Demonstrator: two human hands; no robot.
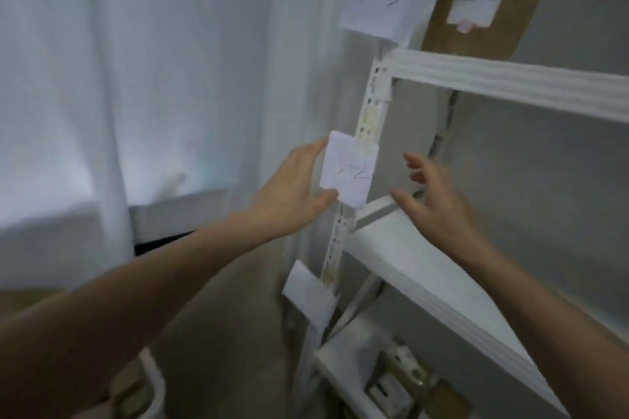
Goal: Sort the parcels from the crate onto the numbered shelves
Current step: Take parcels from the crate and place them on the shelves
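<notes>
Left hand (292, 187) spread, touching paper label (349, 173) at its 9 o'clock edge; right hand (437, 204) spread over white shelf (425, 269), 3 o'clock of label.

three paper labels (347, 173), three shelves (425, 265), one cardboard parcel (439, 10), one left hand (289, 187) and one right hand (439, 204).

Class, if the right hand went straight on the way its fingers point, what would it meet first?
Probably the upright post above the label; depth is unclear, so the right hand might pass behind it.
</notes>
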